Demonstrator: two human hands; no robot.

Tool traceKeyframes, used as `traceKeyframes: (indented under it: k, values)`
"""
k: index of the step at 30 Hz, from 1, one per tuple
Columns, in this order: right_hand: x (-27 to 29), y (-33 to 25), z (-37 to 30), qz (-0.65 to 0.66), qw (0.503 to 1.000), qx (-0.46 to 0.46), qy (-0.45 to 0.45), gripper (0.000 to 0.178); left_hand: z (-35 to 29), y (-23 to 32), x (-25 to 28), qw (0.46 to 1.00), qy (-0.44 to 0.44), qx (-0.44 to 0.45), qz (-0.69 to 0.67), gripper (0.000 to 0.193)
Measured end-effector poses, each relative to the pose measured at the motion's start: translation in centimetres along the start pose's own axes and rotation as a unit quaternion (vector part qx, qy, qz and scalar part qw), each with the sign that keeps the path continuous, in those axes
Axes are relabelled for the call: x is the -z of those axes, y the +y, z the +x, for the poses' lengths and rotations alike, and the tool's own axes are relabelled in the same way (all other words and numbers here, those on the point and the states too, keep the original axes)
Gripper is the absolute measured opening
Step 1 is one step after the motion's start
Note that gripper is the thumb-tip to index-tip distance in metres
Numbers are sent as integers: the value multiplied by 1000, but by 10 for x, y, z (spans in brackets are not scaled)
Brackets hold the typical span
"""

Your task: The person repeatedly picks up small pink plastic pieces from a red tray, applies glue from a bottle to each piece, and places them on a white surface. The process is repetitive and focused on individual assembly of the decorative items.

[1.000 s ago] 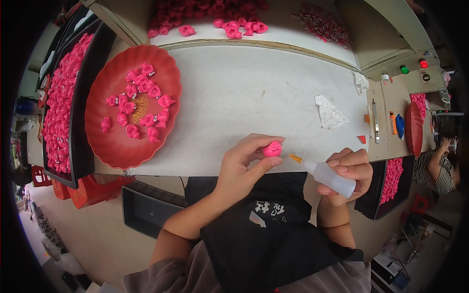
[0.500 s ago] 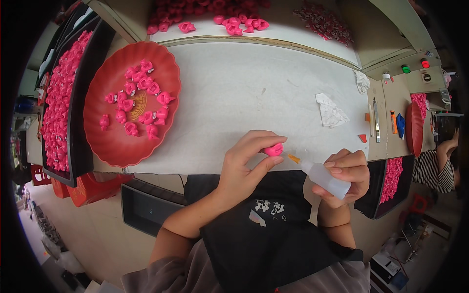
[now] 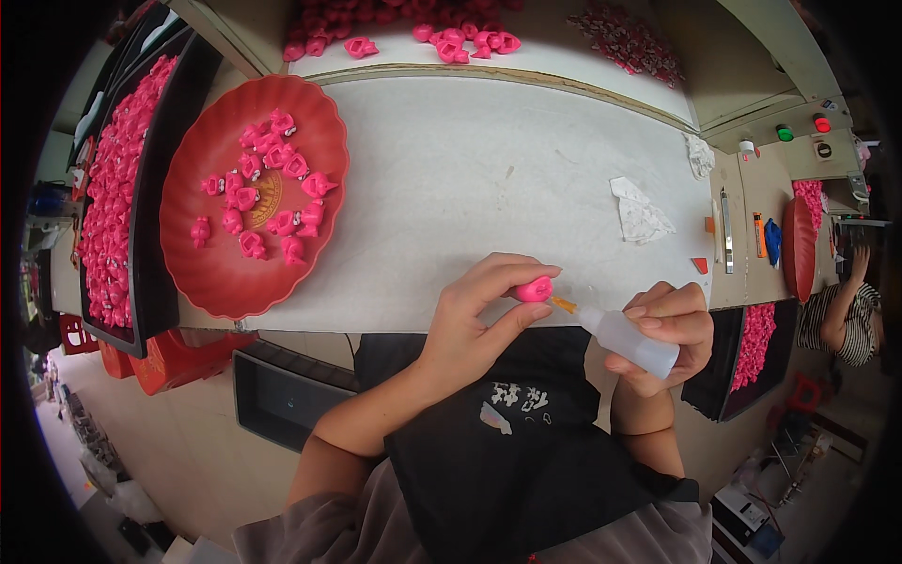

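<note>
Between the thumb and fingers of my left hand [image 3: 479, 315] is a small hollow pink plastic piece [image 3: 536, 289]. My right hand [image 3: 667, 334] is wrapped round a translucent white squeeze bottle [image 3: 635, 344], tilted so its narrow amber tip [image 3: 565, 305] points up and left. The tip reaches the right side of the pink piece; whether it goes inside is too small to tell. Both hands are over the near edge of the white-covered table [image 3: 451, 169].
A red scalloped plate [image 3: 202, 273] holding several pink figures stands on the left, beside a black tray of pink pieces [image 3: 117, 197]. Crumpled white paper [image 3: 641, 211] lies right of centre. More pink parts [image 3: 451, 45] sit on the back shelf. A person in stripes [image 3: 846, 315] is at far right.
The bottle's tip and the pink piece have come together, closing the gap between them. The pink piece has turned slightly. At far right, the other person's arm has risen.
</note>
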State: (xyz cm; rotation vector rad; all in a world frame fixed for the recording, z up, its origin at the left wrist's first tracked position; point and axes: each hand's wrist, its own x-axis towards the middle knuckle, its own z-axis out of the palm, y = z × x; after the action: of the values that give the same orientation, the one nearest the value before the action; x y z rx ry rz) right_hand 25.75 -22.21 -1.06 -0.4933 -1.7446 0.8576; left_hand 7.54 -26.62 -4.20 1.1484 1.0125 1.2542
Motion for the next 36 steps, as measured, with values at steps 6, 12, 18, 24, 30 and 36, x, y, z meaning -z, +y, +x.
traceKeyframes:
  k: [6,12,18,24,30,36]
  values:
    - [10,9,9,25,999,-5,-19,43,2,-2,0,998,28,19,-56,26]
    - [49,51,56,58,983,-171,39,26,11,-3,20,984,55,70,-153,24]
    - [75,161,150,-103,967,-232,-11,14,22,-7,22,986,53,72,-142,23]
    - [64,274,269,-527,845,20,-88,39,28,-1,20,988,62,93,-103,23]
    - [56,276,278,-500,842,-161,-124,53,29,1,21,989,93,83,-80,23]
    - [54,251,222,-338,871,-120,-335,23,28,-6,16,989,71,84,-94,23]
